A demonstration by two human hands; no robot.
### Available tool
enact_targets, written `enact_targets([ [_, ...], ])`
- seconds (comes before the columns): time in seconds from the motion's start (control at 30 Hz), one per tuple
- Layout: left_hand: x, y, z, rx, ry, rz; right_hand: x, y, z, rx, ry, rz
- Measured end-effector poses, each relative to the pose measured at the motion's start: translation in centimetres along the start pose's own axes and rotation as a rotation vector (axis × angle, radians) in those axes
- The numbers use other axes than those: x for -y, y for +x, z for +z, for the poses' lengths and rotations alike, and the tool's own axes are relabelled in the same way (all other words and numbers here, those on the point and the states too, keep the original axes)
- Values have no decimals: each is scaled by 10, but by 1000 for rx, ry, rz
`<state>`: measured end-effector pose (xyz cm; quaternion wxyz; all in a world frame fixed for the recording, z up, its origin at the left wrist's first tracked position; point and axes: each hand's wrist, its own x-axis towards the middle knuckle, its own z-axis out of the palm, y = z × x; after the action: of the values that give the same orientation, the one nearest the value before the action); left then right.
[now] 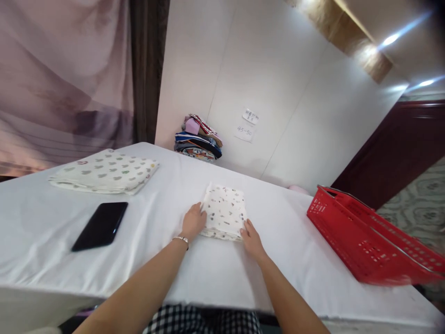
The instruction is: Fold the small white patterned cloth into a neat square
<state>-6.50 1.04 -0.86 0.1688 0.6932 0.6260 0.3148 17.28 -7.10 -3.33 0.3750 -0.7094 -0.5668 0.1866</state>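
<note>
Folded cloth (224,212), small, white with tiny coloured print, lies flat on the tabletop (208,273) straight in front of you, already down to a compact rectangle. Edges look fairly square; the near edge shows several layers stacked.

Your left hand (193,222) rests at the cloth's left edge, fingers together and laid flat on its near-left corner, no pinch. Your right hand (252,239) sits at the near-right corner, fingers loosely curled against the edge, pressing rather than gripping. Neither hand lifts anything.

Judging from how it lies: folding on this piece looks nearly or fully done; what shows now is squaring or flattening.

A larger folded cloth (104,171) with a leaf print lies far left, well apart. A black phone (100,226) lies between it and you. A red basket (368,241) stands to the right; I cannot tell whether it holds anything. A pile of mixed fabrics (199,138) sits against the back wall.
</note>
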Motion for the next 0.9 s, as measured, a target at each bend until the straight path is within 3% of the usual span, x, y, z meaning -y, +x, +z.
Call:
enact_targets([
  [0.13, 1, -3, -3, 12, -26, -41, 7, -9, -4, -66, 102, 138],
  [0.3, 2, -9, -6, 11, -58, -69, 15, 3, -12, -73, 107, 250],
  [0.6, 1, -10, -6, 15, -64, -91, 4, 10, -12, -78, 94, 257],
  [0.9, 0, -11, -10, 11, -124, -139, 2, 17, -14, -45, 233, 270],
])
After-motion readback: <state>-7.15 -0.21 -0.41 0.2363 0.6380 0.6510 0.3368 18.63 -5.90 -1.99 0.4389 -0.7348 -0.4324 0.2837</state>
